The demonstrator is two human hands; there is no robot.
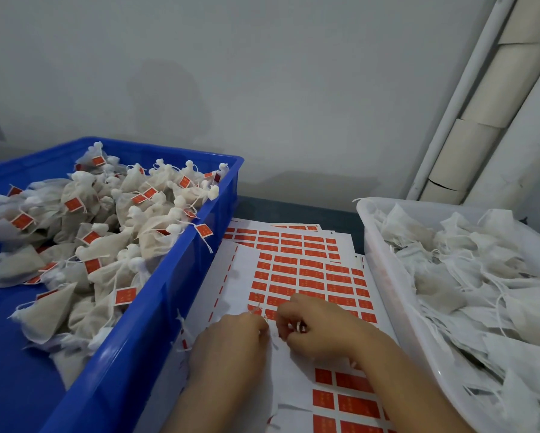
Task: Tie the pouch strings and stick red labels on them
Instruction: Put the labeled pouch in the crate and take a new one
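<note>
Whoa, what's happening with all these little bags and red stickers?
A person is working with both hands over the sheets of red labels. The left hand pinches a thin white string. The right hand has its fingers curled round something small, too hidden to name. The blue crate holds tied pouches already wearing red labels. The white tub holds loose-stringed pouches with no labels yet.

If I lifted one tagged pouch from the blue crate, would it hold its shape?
Probably not: the tagged pouches slump over one another in the blue crate, so it looks floppy. Likely light, being small and thin-walled. Its red label would probably dangle by the string.
</note>
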